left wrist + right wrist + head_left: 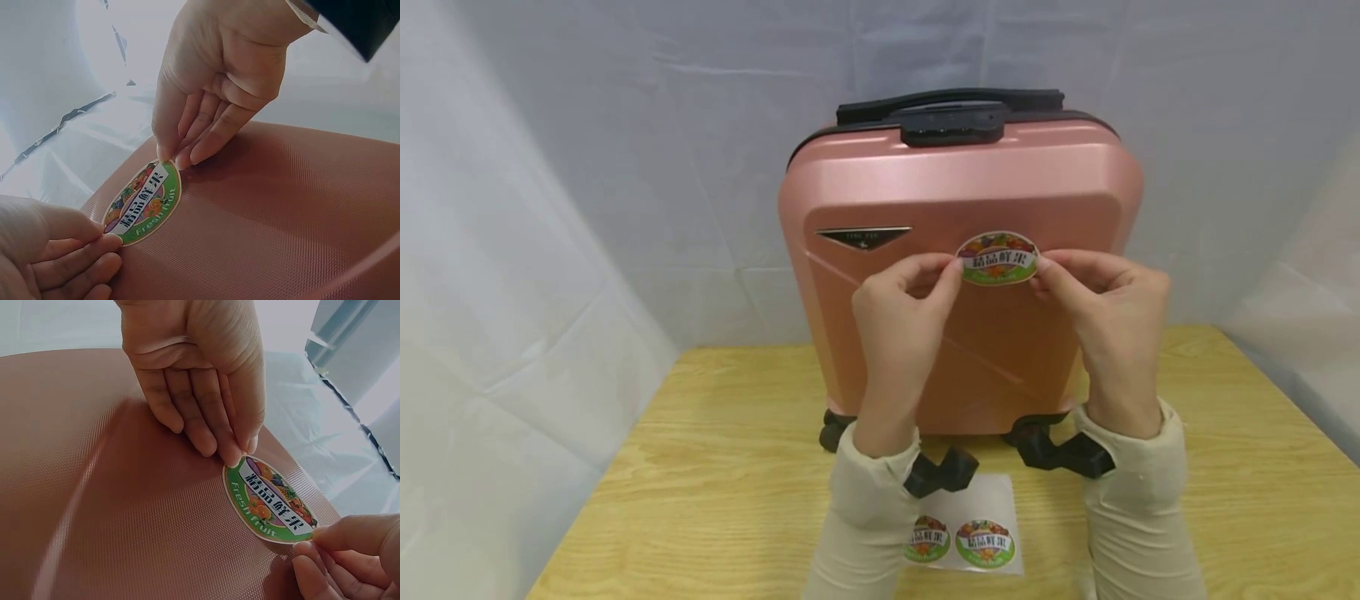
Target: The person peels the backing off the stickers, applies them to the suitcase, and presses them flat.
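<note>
And here's the oval sticker (997, 258), thin and pale-rimmed, lined up at the upper front of the pink suitcase (955, 179); touching the shell or just off it, I can't tell! The left hand (898, 325) pinches one end between thumb and forefinger, the right hand (1120, 317) pinches the other. Across it runs a white banner over printed fruit, with a green band below (it reads "Fresh fruit", by the way).

What a surface on that suitcase: finely ribbed up close, hard-looking, with angled facets and rounded corners. Its contents are hidden inside the shell. On its front, towards the left hand's side, sits a dark triangular badge (863, 239) with a shiny top edge. Up top arches a black handle (1037, 100); beneath, dark wheels (833, 435) meet the wood-grained desk (715, 433).

In front of the suitcase lies a smooth white backing sheet (997, 500), carrying two more oval stickers (985, 546), one partly covered by a cream sleeve (861, 525). Behind the suitcase, creased white sheeting (625, 167) hangs.
</note>
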The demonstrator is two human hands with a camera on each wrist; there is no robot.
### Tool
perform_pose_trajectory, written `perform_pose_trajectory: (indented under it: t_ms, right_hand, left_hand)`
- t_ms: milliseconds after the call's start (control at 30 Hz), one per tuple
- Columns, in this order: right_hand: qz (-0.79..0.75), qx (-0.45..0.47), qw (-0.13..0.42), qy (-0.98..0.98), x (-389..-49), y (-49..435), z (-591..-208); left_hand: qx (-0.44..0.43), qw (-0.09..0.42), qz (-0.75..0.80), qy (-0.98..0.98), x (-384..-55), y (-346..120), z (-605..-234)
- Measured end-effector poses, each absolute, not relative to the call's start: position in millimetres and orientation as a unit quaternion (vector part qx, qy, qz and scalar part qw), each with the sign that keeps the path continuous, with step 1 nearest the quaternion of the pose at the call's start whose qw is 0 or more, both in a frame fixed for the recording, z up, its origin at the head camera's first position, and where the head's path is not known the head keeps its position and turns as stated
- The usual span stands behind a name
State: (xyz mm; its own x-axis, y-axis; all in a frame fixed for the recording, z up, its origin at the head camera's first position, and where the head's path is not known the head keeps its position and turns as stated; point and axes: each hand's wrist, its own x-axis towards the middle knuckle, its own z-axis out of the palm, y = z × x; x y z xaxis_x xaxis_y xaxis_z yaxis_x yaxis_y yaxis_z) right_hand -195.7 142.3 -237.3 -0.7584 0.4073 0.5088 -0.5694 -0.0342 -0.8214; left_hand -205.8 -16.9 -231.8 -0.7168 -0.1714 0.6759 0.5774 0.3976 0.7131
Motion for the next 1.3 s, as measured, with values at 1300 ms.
perform_pose_trajectory:
  t_ms: [1300]
  right_hand:
    - [0.676,0.092,0.368,-0.631,-196.8,145.4,-238.2]
  left_hand:
    - [-0.165,0.297,-0.59,-0.733,-207.7,-9.4,-225.9]
